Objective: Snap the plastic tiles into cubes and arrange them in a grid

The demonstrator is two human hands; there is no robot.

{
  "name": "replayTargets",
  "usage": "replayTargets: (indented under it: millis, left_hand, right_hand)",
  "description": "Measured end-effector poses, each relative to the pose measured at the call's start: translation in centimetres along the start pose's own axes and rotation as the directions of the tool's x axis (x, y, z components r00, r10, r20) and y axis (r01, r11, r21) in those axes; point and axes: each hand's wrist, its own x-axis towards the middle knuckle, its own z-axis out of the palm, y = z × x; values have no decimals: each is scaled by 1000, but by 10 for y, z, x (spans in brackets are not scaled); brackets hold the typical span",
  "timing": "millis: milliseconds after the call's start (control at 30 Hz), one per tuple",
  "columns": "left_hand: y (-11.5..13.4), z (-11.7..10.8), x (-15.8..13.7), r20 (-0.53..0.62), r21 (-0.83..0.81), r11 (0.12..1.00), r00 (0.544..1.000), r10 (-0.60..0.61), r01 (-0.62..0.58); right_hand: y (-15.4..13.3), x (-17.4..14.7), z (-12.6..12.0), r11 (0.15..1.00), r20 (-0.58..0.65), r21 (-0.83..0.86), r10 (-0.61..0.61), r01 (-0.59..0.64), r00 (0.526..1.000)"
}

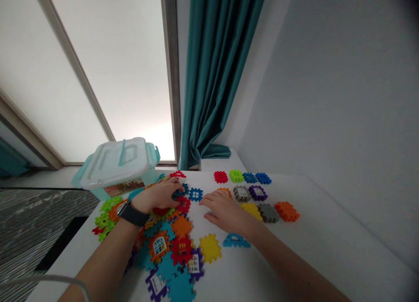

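Note:
My left hand (pixel 160 193), with a dark watch on its wrist, reaches over the far part of a heap of interlocking plastic tiles. Its fingers and thumb curl round a blue notched tile (pixel 177 193), which they partly hide. My right hand (pixel 222 209) lies low over the white table, empty, its fingers stretched out and slightly apart. Between the hands sits a blue window tile (pixel 195 194), close to my right fingertips. A red tile (pixel 183 204) lies below my left fingers. Partly behind my right hand is an orange window tile (pixel 225 191).
Sorted stacks stand at the right: red (pixel 221 176), lime green (pixel 236 176), grey (pixel 268 213), purple (pixel 257 193), orange (pixel 286 211) and yellow (pixel 251 210). A yellow tile (pixel 210 248) and a blue arch piece (pixel 236 240) lie nearer. The lidded box (pixel 114 162) stands back left.

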Motion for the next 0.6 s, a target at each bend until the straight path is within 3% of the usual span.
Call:
replayTargets:
  millis: [267, 600]
  left_hand:
    - [3, -2, -5, -6, -3, 1000, 1000, -1, 1]
    - [11, 0, -2, 71, 32, 999, 997, -33, 31]
  right_hand:
    - [-2, -1, 9, 1000, 56, -2, -3, 3, 998]
    - [-4, -2, 9, 1000, 59, 5, 9, -9, 998]
